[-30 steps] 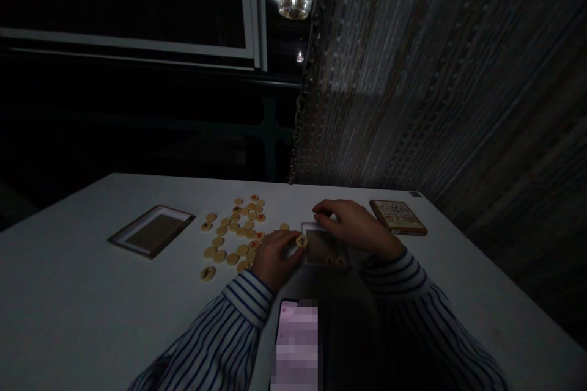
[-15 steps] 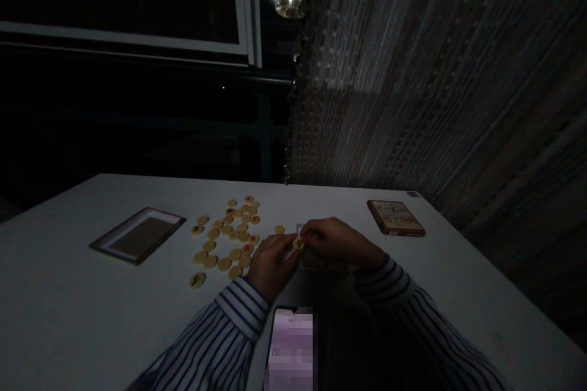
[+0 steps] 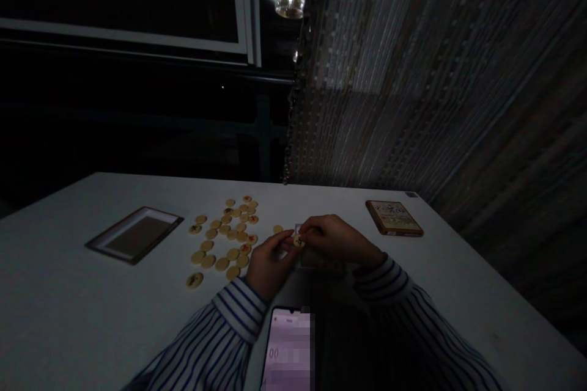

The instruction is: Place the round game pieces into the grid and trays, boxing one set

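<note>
My right hand (image 3: 337, 238) pinches a round Chinese chess piece (image 3: 299, 241) between thumb and fingertips, its black character facing me. From the other side my left hand (image 3: 270, 259) reaches to the same piece, thumb and fingertips curled at its edge. Partly hidden under my right hand lies a pale-rimmed tray or sheet (image 3: 298, 229); what is in it does not show. One face-down piece (image 3: 278, 229) sits just beyond my left fingers. Many loose pieces (image 3: 232, 234) are scattered left of my hands, mostly blank side up, some showing red or black characters.
An open box lid or shallow tray (image 3: 132, 235) rests on the white table (image 3: 114, 317) at left. A printed box (image 3: 394, 218) lies at right. Close to me a lit phone (image 3: 287, 348) is between my forearms. A string curtain (image 3: 367, 104) hangs behind the table.
My left index finger has lifted slightly away from the piece, and the piece has turned a little in my right fingers. The view has shifted slightly. The scattered pieces stay put.
</note>
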`<action>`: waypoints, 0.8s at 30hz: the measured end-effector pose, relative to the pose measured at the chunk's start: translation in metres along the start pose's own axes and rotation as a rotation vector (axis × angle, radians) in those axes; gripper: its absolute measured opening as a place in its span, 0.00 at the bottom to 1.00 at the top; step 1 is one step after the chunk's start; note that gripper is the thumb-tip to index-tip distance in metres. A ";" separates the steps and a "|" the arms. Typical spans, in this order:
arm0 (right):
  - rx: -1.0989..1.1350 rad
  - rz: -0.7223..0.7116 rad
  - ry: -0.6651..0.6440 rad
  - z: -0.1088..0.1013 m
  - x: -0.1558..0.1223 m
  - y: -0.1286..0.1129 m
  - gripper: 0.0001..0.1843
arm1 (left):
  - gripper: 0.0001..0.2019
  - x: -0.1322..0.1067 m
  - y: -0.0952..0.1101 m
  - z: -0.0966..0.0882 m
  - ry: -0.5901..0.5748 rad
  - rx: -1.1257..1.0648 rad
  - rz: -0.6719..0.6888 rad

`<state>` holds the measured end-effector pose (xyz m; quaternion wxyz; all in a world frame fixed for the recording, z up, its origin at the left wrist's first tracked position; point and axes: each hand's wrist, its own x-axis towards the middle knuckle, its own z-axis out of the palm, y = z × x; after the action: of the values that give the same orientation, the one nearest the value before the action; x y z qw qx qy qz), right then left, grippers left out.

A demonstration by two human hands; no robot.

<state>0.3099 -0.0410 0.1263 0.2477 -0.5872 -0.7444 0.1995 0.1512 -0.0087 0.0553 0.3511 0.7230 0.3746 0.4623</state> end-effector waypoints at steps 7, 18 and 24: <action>-0.016 -0.039 0.015 -0.001 0.000 0.001 0.10 | 0.13 0.002 0.009 -0.002 -0.014 -0.261 -0.198; 0.010 -0.038 0.036 0.001 0.000 0.000 0.11 | 0.13 0.007 0.010 -0.005 0.030 -0.458 -0.307; 0.003 -0.034 0.041 0.002 0.000 -0.001 0.11 | 0.16 0.007 0.008 -0.006 0.065 -0.478 -0.349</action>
<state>0.3081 -0.0414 0.1252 0.2670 -0.5782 -0.7487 0.1842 0.1494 -0.0048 0.0669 0.5735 0.5294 0.3846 0.4929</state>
